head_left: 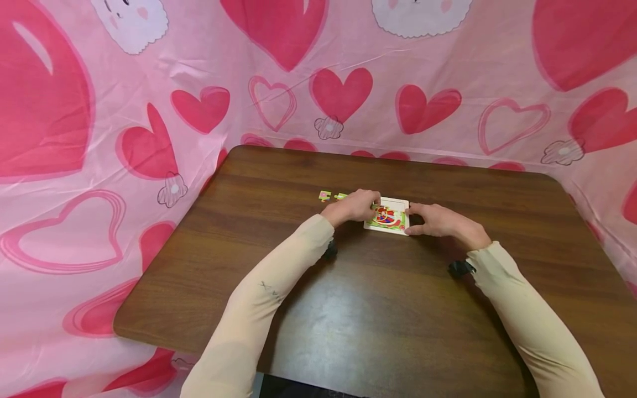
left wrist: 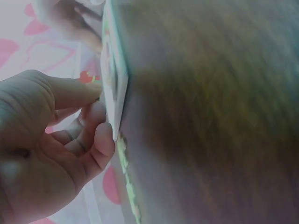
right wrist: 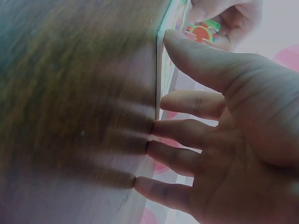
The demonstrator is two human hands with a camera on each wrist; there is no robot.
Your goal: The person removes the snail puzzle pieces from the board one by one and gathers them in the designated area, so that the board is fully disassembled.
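Note:
A small jigsaw board with a pale frame and a colourful red, yellow and green picture lies flat on the table. My left hand is over its left side, pinching a puzzle piece with red, yellow and green on it between thumb and fingers. From the head view that piece is mostly hidden by the hand. At the board's right edge, my right hand touches the frame with thumb and index finger, its fingers spread and fairly straight. The other fingertips rest on the tabletop.
Loose puzzle pieces lie on the table left of the board, partly behind my left hand. The brown wooden table has rounded corners. A pink cloth with hearts hangs behind it and at its sides.

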